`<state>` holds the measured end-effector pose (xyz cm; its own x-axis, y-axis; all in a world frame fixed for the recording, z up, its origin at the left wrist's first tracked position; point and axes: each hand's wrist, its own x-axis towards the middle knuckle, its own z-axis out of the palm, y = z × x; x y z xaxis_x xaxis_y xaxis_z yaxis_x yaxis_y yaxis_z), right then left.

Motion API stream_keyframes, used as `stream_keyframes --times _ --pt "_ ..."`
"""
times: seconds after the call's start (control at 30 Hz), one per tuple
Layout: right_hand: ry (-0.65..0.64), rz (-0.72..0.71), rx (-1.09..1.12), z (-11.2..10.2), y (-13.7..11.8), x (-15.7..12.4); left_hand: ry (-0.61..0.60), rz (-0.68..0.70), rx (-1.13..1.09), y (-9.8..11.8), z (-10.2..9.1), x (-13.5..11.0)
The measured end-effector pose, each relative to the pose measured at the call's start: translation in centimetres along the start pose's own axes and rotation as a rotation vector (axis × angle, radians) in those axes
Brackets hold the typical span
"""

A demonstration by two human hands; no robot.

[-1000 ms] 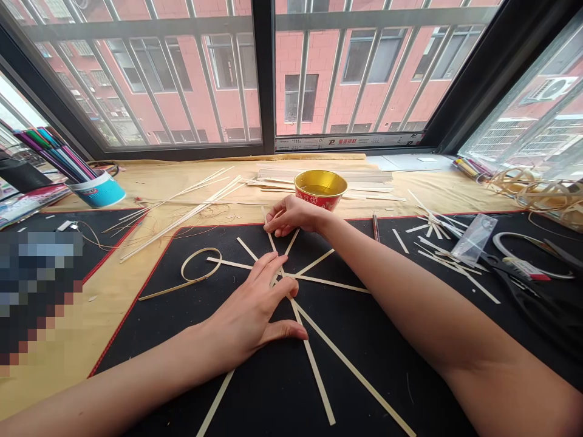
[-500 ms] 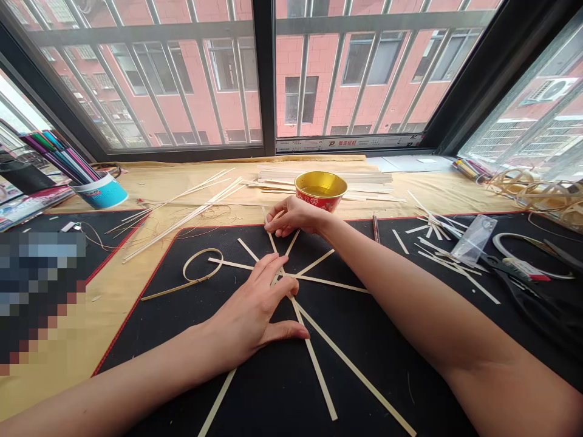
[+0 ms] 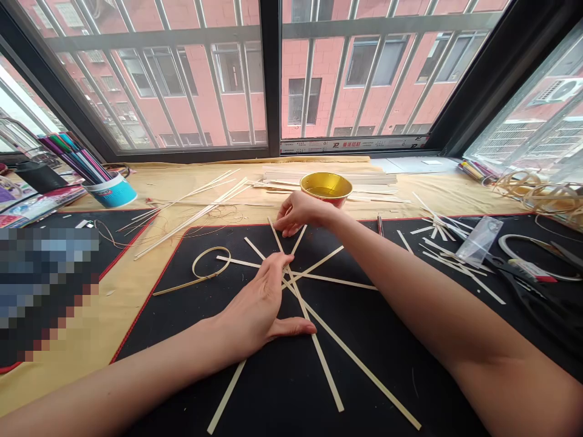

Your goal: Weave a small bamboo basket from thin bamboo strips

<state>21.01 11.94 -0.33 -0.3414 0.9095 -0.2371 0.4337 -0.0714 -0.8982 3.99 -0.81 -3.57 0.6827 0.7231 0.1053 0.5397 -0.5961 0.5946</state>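
Observation:
Several thin bamboo strips (image 3: 330,377) cross like spokes on a black mat (image 3: 378,340). My left hand (image 3: 262,303) lies over the crossing. Its fingertips press near the centre, while the thumb stretches away and rests on one strip running toward me. Beyond it, my right hand (image 3: 298,213) is closed at the far end of a strip (image 3: 274,233), thumb and fingers pinching beside its tip. Left of the crossing lies a bamboo strip bent into a loop (image 3: 212,249) with a straight tail. My left hand hides part of the crossing.
Behind my right hand stands a red bowl with a gold inside (image 3: 326,184). Loose strips (image 3: 195,215) lie at the back left. Scissors (image 3: 523,291), a clear packet (image 3: 480,241) and short offcuts (image 3: 455,264) lie at right. A cup of pens (image 3: 112,190) is at left.
My left hand's fingers have drawn together, showing more of the crossing. My right hand stays at the strip's far end. The whole view has shifted slightly.

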Motion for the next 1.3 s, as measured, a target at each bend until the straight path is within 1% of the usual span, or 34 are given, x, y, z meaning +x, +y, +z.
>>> stream_keyframes --times 0.07,0.13,0.17,0.23,0.27,0.3,0.33,0.4,0.5,0.63,0.73,0.8,0.93,1.03,1.1,1.17,1.23,1.3 --pt "0.068 -0.057 -0.097 0.1 -1.6 -1.7 -0.001 -0.013 -0.028 -0.1 0.0 0.0" --pt "0.138 -0.182 -0.273 0.5 -2.5 -4.1 -0.004 -0.016 -0.054 -0.1 0.0 0.0" --pt "0.167 -0.239 -0.352 0.8 -2.5 -5.4 -0.007 -0.017 -0.070 -0.2 -0.1 0.1" --pt "0.216 -0.329 -0.509 1.7 -1.6 -8.2 -0.015 -0.032 -0.113 -0.2 -0.2 0.2" --pt "0.204 -0.350 -0.542 2.1 -0.8 -9.5 -0.021 -0.044 -0.137 -0.3 -0.4 0.2" --pt "0.182 -0.340 -0.556 2.5 0.1 -10.5 -0.024 -0.056 -0.159 -0.3 -0.5 0.3" --pt "0.188 -0.320 -0.549 2.9 1.0 -11.4 -0.021 -0.066 -0.177 -0.3 -0.7 0.4" --pt "0.192 -0.323 -0.532 3.4 2.6 -12.5 -0.007 -0.078 -0.199 -0.4 -1.1 0.6" --pt "0.186 -0.336 -0.543 3.8 3.7 -12.7 0.005 -0.082 -0.219 -0.7 -1.6 0.9" --pt "0.159 -0.328 -0.567 4.0 4.0 -12.3 0.011 -0.040 -0.250 -1.7 -1.7 1.1" --pt "0.133 -0.345 -0.591 4.1 4.2 -12.2 0.065 0.007 -0.308 -2.4 -1.4 1.1" --pt "0.124 -0.380 -0.599 4.1 4.4 -12.2 0.112 0.036 -0.291 -2.8 -1.2 1.0" --pt "0.133 -0.481 -0.601 4.0 4.6 -11.9 0.164 0.120 -0.161 -3.2 -0.8 1.0" --pt "0.174 -0.582 -0.613 4.1 4.6 -11.5 0.168 0.164 -0.091 -3.3 -0.7 0.9" --pt "0.163 -0.645 -0.596 4.2 4.6 -11.3 0.171 0.186 -0.037 -3.1 -0.9 0.8" --pt "0.121 -0.655 -0.563 4.4 4.7 -11.2 0.200 0.226 0.084 -2.7 -1.2 0.7" --pt "0.088 -0.616 -0.539 4.5 4.8 -11.1 0.263 0.264 0.273 -2.1 -1.6 0.5" --pt "0.072 -0.577 -0.535 4.4 4.8 -11.1 0.297 0.253 0.439 -1.5 -1.9 0.4"
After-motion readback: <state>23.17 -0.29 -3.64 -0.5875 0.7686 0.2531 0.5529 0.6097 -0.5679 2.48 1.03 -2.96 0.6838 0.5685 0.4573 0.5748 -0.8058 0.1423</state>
